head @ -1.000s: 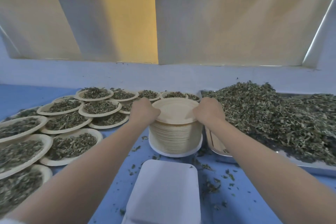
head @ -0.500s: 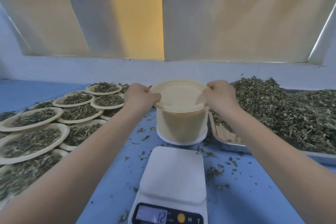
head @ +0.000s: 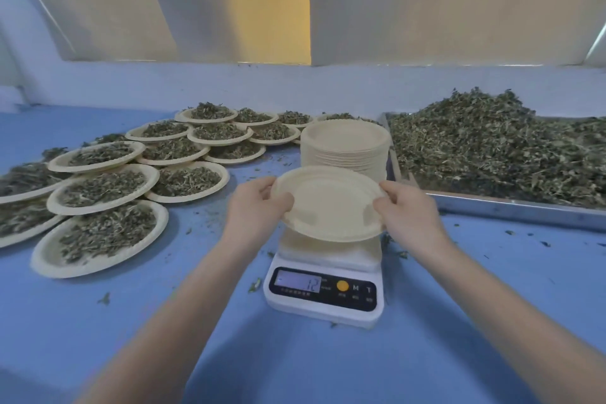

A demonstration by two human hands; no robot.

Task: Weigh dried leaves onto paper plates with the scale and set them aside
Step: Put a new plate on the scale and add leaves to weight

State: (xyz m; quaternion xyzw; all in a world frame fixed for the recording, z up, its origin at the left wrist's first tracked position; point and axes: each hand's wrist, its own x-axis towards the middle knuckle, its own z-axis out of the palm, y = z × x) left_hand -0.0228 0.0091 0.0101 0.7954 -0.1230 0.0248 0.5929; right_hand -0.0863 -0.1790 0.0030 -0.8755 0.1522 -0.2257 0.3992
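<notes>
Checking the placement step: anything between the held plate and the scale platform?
Nothing visible. Left hand and right hand hold the empty plate by its rim above the scale. The visible part of the platform is bare; the plate hides the rest.

Empty beige plate [head: 329,203] above scale [head: 324,289]

1 empty plate [head: 331,203], earlier atop the stack [head: 344,149], now off it, over the scale [head: 324,285].
</notes>
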